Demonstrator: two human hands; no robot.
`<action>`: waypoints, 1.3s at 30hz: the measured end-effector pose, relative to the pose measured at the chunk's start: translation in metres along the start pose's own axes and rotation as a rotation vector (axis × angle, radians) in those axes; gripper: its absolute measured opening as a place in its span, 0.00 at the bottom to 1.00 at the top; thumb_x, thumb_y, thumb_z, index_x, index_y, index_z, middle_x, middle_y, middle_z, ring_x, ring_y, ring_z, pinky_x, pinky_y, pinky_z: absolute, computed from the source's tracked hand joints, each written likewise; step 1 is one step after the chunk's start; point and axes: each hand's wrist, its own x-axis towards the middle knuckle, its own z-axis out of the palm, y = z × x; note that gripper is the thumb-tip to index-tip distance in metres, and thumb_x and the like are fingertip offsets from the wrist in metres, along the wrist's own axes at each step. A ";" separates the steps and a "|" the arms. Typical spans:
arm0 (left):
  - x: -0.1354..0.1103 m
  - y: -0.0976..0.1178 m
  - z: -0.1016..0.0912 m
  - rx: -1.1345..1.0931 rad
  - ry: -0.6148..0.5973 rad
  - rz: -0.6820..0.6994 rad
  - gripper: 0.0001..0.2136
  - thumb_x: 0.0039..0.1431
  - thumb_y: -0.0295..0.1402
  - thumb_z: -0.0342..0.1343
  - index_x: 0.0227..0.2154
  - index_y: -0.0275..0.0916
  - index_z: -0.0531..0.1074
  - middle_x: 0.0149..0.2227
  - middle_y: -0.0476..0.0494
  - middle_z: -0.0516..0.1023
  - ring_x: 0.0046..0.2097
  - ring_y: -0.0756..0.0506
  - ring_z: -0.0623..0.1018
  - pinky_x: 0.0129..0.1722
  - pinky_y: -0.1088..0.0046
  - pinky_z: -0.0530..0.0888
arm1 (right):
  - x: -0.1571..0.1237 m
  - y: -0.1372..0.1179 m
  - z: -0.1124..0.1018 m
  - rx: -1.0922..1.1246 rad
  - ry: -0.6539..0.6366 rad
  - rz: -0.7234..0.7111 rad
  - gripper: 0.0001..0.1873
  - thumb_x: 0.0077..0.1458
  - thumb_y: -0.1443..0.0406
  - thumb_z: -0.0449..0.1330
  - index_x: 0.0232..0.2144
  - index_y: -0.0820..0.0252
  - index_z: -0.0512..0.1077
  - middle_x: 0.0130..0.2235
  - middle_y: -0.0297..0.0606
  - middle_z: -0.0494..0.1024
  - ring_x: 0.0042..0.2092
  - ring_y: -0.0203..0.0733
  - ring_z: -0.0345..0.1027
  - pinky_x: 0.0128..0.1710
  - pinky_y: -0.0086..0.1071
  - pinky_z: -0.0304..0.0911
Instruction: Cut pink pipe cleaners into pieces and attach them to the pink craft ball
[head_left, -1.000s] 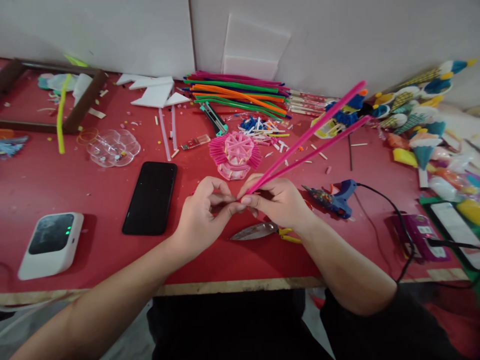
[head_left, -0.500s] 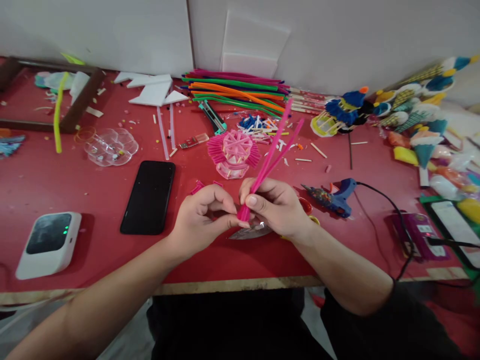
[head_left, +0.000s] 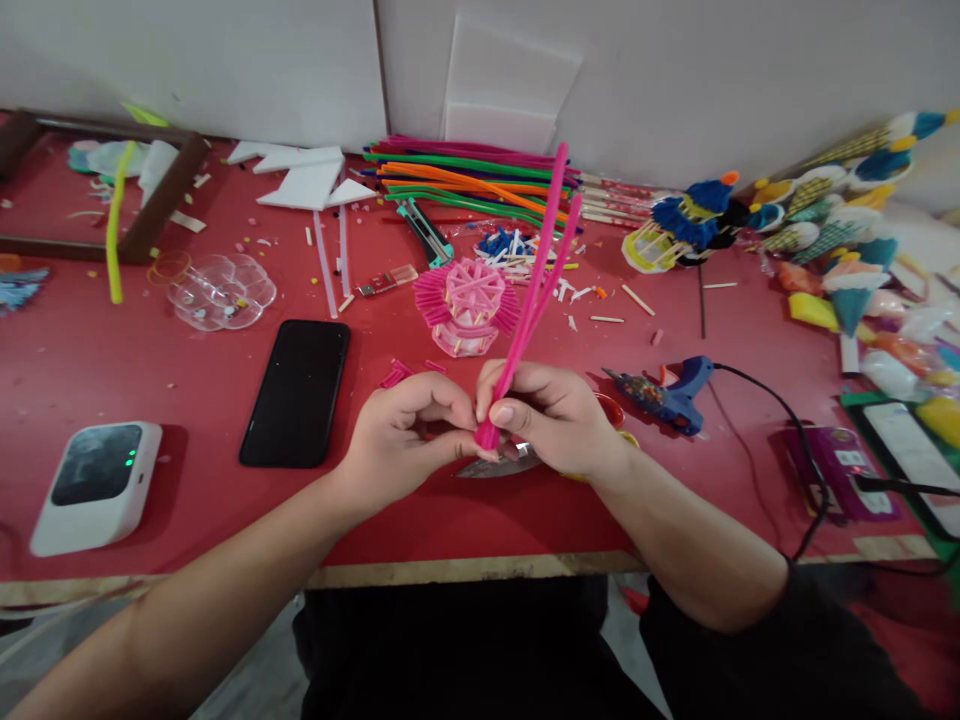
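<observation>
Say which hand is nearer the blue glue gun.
Right. The right hand is left of the blue glue gun, not touching it; the left hand is farther left, beyond the right hand.

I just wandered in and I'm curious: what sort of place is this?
Probably a handicraft workspace: fuzzy stems in several colours, a blue glue gun and a utility knife lie on the red tabletop.
</observation>
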 end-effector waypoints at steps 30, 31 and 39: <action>0.012 0.002 -0.003 -0.265 -0.037 -0.520 0.14 0.50 0.33 0.71 0.32 0.35 0.71 0.27 0.51 0.80 0.30 0.52 0.81 0.34 0.79 0.79 | 0.003 0.001 -0.011 -0.431 0.178 -0.059 0.13 0.55 0.56 0.68 0.29 0.59 0.78 0.29 0.33 0.77 0.31 0.34 0.70 0.34 0.29 0.66; 0.012 0.001 -0.003 -0.244 -0.035 -0.504 0.13 0.51 0.34 0.70 0.33 0.35 0.73 0.28 0.50 0.81 0.31 0.52 0.82 0.35 0.78 0.79 | 0.002 0.000 -0.011 -0.474 0.189 -0.086 0.12 0.55 0.56 0.68 0.28 0.59 0.78 0.30 0.34 0.78 0.32 0.34 0.71 0.35 0.30 0.67; 0.006 -0.003 0.002 -0.018 0.135 -0.184 0.15 0.46 0.32 0.73 0.35 0.38 0.75 0.32 0.47 0.84 0.36 0.46 0.85 0.40 0.73 0.81 | 0.003 0.007 0.000 -0.189 0.401 -0.033 0.16 0.53 0.52 0.68 0.29 0.59 0.75 0.22 0.28 0.72 0.22 0.29 0.60 0.21 0.26 0.58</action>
